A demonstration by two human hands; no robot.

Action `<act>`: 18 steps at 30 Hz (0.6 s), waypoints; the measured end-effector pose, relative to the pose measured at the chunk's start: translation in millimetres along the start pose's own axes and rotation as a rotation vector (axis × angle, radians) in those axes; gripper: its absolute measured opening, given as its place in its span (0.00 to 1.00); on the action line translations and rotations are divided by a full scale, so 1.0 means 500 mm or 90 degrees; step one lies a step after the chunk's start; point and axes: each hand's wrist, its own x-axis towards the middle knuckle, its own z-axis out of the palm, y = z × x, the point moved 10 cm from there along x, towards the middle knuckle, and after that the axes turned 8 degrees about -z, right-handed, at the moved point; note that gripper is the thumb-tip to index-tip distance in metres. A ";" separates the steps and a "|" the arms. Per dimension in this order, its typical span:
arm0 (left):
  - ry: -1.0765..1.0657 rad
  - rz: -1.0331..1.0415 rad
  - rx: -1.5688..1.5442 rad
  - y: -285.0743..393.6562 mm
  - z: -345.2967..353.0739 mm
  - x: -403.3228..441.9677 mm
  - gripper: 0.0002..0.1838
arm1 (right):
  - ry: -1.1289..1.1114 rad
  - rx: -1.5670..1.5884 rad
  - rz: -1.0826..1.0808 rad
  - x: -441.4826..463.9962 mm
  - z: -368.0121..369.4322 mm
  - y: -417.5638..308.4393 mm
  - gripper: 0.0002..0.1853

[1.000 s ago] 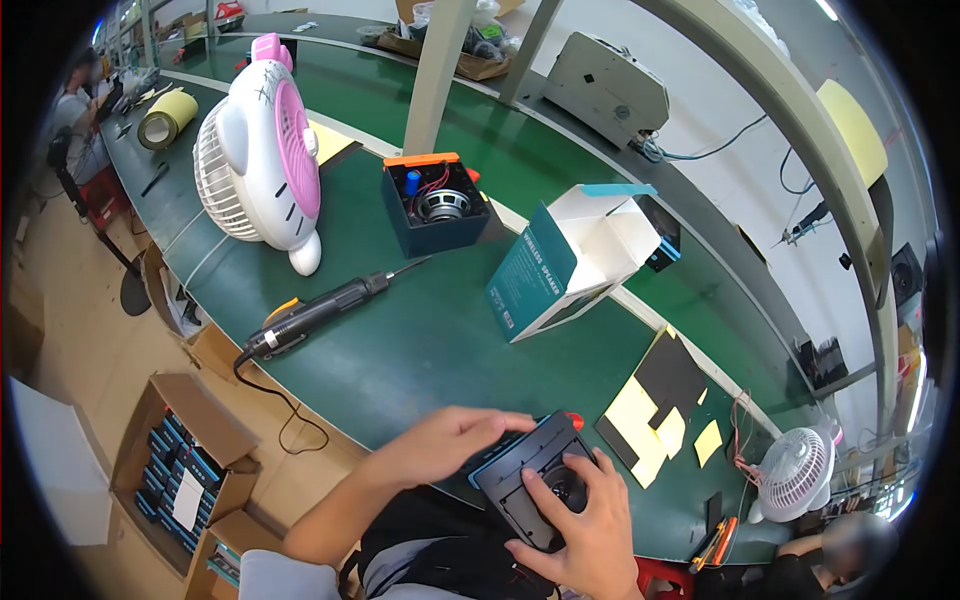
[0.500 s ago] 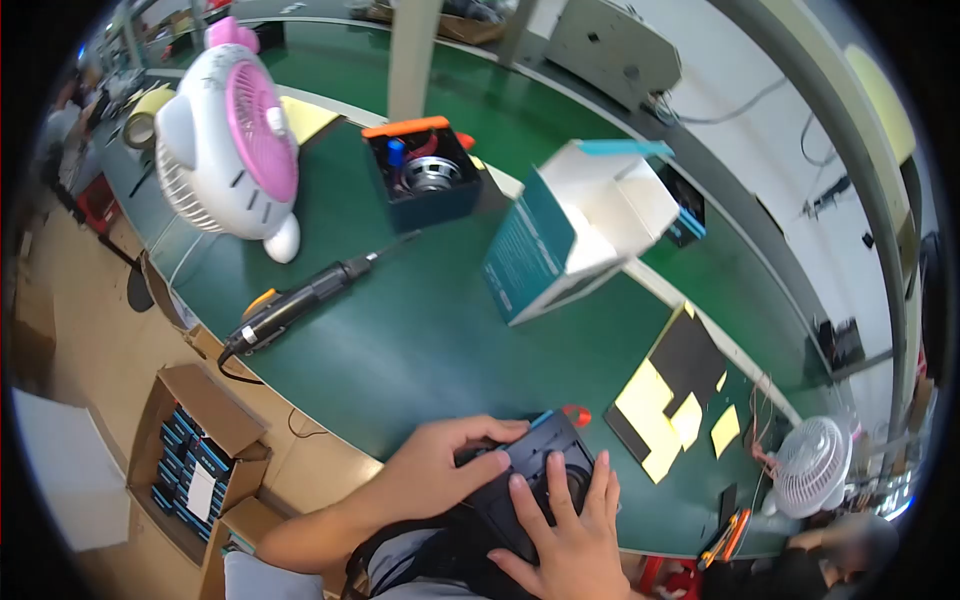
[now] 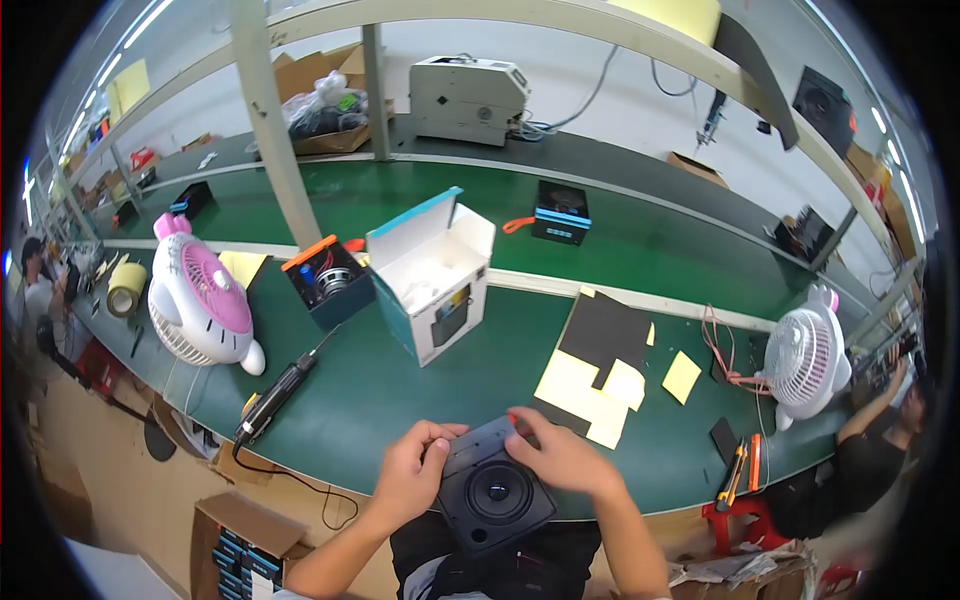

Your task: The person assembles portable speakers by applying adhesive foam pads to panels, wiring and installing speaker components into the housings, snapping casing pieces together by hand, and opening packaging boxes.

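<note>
A black box-shaped speaker is held over the table's front edge, its round cone facing up toward me. My left hand grips its upper left corner, thumb on the top face. My right hand is closed on the upper right corner, where a bit of red-orange strap shows by the fingers. Beyond them on the green table stands an open white and teal carton. An electric screwdriver lies to the left, pointing at an open speaker box with its driver and wires exposed.
A pink and white fan stands at left, another fan at right. Yellow adhesive sheets lie right of centre, cutters near the right edge. A finished-looking speaker sits on the belt. A carton of boxes is below left.
My view has lifted to show more of the far side. The speaker has turned with its cone in full view, and my right hand has moved from across its face to the upper right corner.
</note>
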 end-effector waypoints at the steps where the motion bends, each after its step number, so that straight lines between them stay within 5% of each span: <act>1: -0.018 0.022 0.023 0.022 0.019 -0.004 0.07 | -0.029 0.058 -0.024 0.024 0.018 0.051 0.29; 3: -0.046 0.069 0.067 0.063 0.050 -0.007 0.06 | 0.044 0.229 -0.083 0.009 0.016 0.050 0.33; 6: -0.015 0.319 0.168 0.115 0.054 -0.030 0.16 | 0.160 0.323 -0.217 -0.039 -0.010 0.025 0.41; 9: 0.047 0.248 -0.140 0.110 0.047 -0.036 0.40 | 0.276 0.266 -0.410 -0.108 -0.033 -0.011 0.56; 13: -0.060 0.173 -0.144 0.058 0.081 -0.021 0.65 | 0.309 0.295 -0.526 -0.133 -0.043 -0.018 0.69; 18: 0.020 0.221 -0.158 0.045 0.101 -0.039 0.65 | 0.285 0.342 -0.463 -0.137 -0.037 0.001 0.66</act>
